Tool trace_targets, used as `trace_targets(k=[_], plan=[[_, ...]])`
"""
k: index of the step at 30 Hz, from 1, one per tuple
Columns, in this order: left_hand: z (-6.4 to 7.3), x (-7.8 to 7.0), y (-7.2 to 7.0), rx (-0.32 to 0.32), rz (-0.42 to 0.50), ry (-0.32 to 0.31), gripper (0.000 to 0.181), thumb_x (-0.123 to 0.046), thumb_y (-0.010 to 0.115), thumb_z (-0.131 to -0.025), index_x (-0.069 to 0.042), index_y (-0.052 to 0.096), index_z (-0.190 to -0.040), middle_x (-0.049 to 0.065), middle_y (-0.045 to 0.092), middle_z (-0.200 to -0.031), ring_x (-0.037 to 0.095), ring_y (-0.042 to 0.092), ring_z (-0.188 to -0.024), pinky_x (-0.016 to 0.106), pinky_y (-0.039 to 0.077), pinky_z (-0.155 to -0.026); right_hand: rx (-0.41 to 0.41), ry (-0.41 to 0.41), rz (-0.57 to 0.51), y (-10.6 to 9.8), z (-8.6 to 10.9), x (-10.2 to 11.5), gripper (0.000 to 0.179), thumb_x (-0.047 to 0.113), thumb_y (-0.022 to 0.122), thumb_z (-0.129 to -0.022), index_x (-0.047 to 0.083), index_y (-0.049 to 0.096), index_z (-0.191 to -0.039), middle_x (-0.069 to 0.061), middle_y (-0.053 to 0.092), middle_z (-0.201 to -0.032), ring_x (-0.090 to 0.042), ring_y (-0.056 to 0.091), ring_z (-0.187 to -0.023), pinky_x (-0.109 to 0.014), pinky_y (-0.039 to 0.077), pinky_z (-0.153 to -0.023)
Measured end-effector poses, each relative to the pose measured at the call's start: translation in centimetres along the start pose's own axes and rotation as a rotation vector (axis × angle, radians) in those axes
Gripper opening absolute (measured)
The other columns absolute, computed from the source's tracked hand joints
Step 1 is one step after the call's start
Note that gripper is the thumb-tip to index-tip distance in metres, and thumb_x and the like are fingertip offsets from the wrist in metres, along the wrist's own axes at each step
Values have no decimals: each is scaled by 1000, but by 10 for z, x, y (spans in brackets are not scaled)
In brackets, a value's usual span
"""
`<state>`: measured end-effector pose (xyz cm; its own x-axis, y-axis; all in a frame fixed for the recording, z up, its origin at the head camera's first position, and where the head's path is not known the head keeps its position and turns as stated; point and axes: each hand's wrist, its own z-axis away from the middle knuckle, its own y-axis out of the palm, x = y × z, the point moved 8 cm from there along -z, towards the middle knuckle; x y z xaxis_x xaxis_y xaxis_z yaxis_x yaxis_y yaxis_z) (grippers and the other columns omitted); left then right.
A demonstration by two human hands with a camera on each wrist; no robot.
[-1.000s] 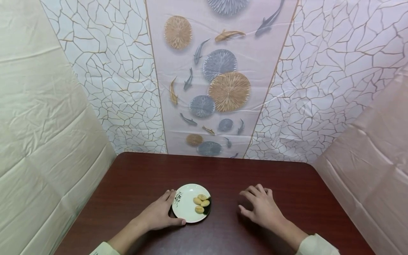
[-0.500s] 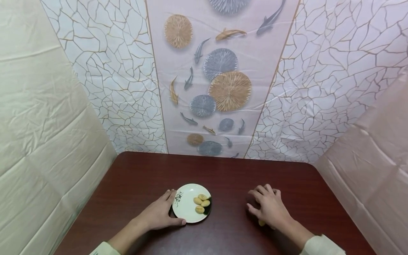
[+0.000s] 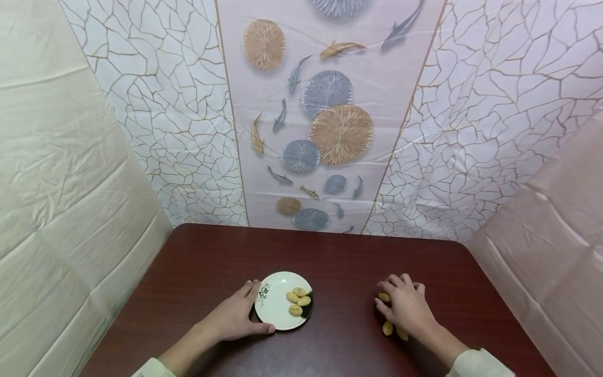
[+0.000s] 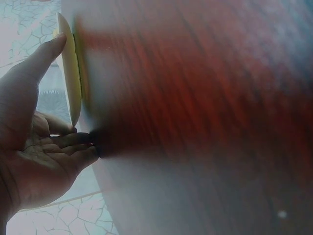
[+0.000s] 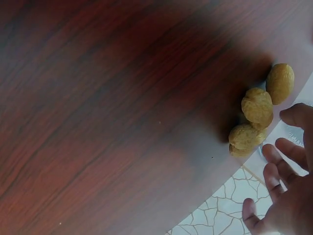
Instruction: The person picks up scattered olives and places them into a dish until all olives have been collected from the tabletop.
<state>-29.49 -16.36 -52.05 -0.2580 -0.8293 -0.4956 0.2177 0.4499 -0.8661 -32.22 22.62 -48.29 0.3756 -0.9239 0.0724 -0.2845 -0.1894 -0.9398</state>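
A small white saucer [image 3: 277,309] with a dark floral motif and a black patch at its right edge bears several yellow oval fruits [image 3: 296,310]. My left hand [image 3: 235,315] holds its left side, thumb at the near rim and fingers along the far left rim. In the left wrist view that thumb lies against the saucer's rim [image 4: 71,73]. To the right, my right hand [image 3: 409,308] hovers over more fruits [image 3: 387,328], partly hidden beneath it. The right wrist view shows these wrinkled yellow-brown fruits [image 5: 257,105] clustered on the table, apart from loosely bent, spread fingers.
The dark red-brown wooden table [image 3: 330,262] has rounded far corners. Behind it hangs a patterned cloth [image 3: 339,133] with fish and round motifs. Beige cloth [image 3: 61,209] closes off the left side, and similar cloth [image 3: 542,246] the right.
My right hand has shifted to the right, and fruits that it covered now show at its left and near side. The left hand and the saucer have stayed in place.
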Motion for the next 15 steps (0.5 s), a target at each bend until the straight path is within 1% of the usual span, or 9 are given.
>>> trace_targets(k=[7, 10, 15], plan=[[-1, 2, 3, 4, 3, -6, 132, -74, 87, -80, 6, 34, -170, 32, 37, -175, 47, 40, -163, 62, 47, -124, 106, 97, 16, 10, 0, -10, 28, 27, 91, -89, 17, 82, -113, -5, 75, -113, -30, 58, -103, -61, 45, -79], [-1, 2, 2, 2, -6, -9, 131, -74, 87, -80, 6, 34, -170, 31, 37, -175, 47, 40, -163, 62, 47, -124, 129, 111, 15, 12, -1, -12, 27, 26, 91, -88, 16, 82, -112, -6, 75, -114, -31, 59, -103, -63, 46, -79], [-1, 1, 0, 3, -7, -9, 131, -74, 87, -80, 6, 34, -170, 32, 37, -174, 48, 40, -162, 63, 47, -123, 143, 116, 13, 14, -1, -11, 26, 23, 91, -88, 16, 81, -110, -6, 75, -114, -31, 60, -104, -66, 48, -82]])
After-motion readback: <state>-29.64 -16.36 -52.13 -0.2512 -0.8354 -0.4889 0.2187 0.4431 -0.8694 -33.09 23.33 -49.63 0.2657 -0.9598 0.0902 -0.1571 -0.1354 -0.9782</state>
